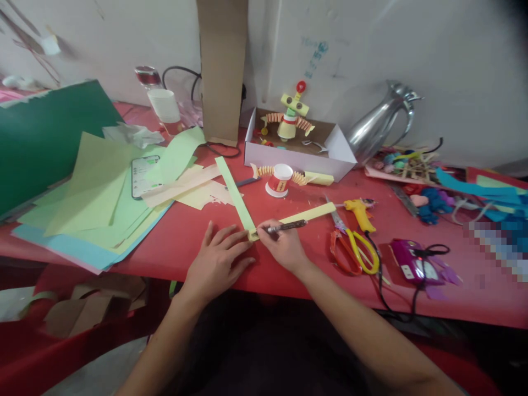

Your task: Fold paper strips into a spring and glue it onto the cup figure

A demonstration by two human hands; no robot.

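Two paper strips meet at a corner on the red table: a light green strip running back-left and a pale yellow strip running right. My left hand lies flat beside the corner, fingertips on the strips' joint. My right hand grips a dark pen, its tip at the joint. A small paper cup with folded paper arms stands behind them.
Sheets of coloured paper and a phone lie at left. A white box holds a paper figure. Scissors, a yellow glue gun, a purple device and a metal jug sit at right.
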